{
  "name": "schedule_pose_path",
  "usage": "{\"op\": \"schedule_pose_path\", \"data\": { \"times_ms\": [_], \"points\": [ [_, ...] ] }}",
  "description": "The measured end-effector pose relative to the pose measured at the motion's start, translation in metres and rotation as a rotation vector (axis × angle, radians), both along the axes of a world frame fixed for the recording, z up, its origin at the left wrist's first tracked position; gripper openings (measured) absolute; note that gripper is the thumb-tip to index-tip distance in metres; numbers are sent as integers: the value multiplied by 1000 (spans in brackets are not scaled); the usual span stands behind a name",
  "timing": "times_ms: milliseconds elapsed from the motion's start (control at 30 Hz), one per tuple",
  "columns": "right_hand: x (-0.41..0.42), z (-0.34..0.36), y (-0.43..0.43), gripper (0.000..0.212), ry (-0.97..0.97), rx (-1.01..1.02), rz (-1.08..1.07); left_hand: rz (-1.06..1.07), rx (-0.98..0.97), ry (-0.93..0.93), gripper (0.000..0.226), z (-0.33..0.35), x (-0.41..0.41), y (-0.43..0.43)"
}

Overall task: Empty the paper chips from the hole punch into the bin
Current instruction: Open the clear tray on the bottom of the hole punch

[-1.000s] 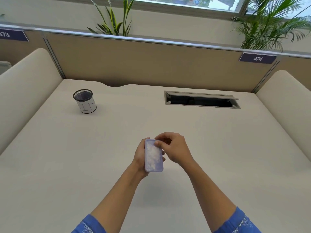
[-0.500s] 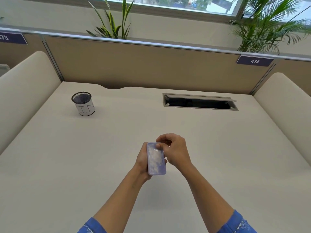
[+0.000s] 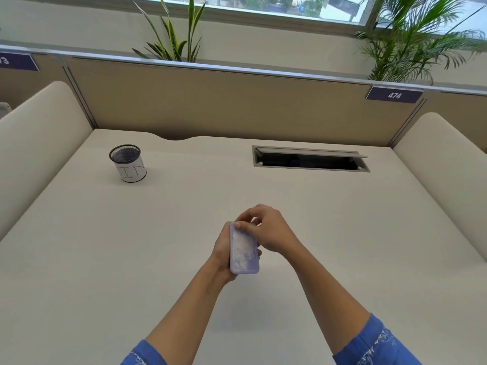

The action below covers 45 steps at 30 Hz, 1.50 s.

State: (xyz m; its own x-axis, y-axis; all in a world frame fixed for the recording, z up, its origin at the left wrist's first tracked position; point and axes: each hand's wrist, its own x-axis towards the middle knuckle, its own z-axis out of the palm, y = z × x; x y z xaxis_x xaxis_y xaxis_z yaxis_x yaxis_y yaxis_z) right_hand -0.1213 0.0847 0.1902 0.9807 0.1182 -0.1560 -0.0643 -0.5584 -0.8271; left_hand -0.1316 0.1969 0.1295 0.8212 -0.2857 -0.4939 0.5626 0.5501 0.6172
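Two blue sleeves (image 3: 379, 346), one at each side of the near desk (image 3: 105, 259) edge. One hole punch (image 3: 243, 250), its pale lilac chip tray up, held above the desk's middle: left hand (image 3: 222, 248) curled round it from behind, right hand (image 3: 266, 230) with fingertips (image 3: 238, 225) pinching its far end. One mesh bin (image 3: 128, 162), upright, near the far left corner. One open cable hatch (image 3: 311, 160) toward the far right edge. Two plants (image 3: 174, 30) beyond the partition.

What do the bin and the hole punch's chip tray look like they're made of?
Bin: black wire mesh, seemingly metal, judging by the see-through weave at the rim; a white paper-like wrap covers the lower wall. Hole punch: the lilac tray facing up looks like translucent, glossy plastic, since white chips show through it.
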Motion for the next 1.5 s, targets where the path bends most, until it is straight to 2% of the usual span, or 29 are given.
{"op": "schedule_pose_path", "data": {
  "times_ms": [200, 367, 733, 900, 1033, 1133, 1233, 1333, 1433, 1500],
  "points": [
    [5, 2, 4, 1, 1, 94, -51, 4, 4, -67, 37, 6, 4, -1],
    [4, 0, 5, 6, 22, 186, -100, -46, 22, -110, 36, 8, 6, 0],
    [2, -4, 5, 13, 2, 355, -156, -55, -16, -86, 28, 9, 10, -3],
    [4, 0, 6, 9, -38, 336, -139, -27, -23, -42, 31, 12, 15, -1],
    [-3, 2, 3, 16, -345, 150, -84, -11, 3, -13, 25, 20, 18, 6],
    [-14, 1, -2, 13, -569, 81, 43, -38, 66, -42, 16, 26, 24, 16],
    [-28, -2, -5, 24, -645, -43, 265, 16, -1, 44, 38, 23, 30, 22],
    [-34, -6, -6, 36, -723, -162, 392, 45, -32, 46, 42, 19, 36, 23],
    [-32, -7, -4, 19, -834, -232, 384, 66, -47, 53, 56, 17, 38, 22],
    [-33, -8, -3, 10, -892, -250, 373, 87, -46, 56, 55, 15, 38, 20]
  ]
}}
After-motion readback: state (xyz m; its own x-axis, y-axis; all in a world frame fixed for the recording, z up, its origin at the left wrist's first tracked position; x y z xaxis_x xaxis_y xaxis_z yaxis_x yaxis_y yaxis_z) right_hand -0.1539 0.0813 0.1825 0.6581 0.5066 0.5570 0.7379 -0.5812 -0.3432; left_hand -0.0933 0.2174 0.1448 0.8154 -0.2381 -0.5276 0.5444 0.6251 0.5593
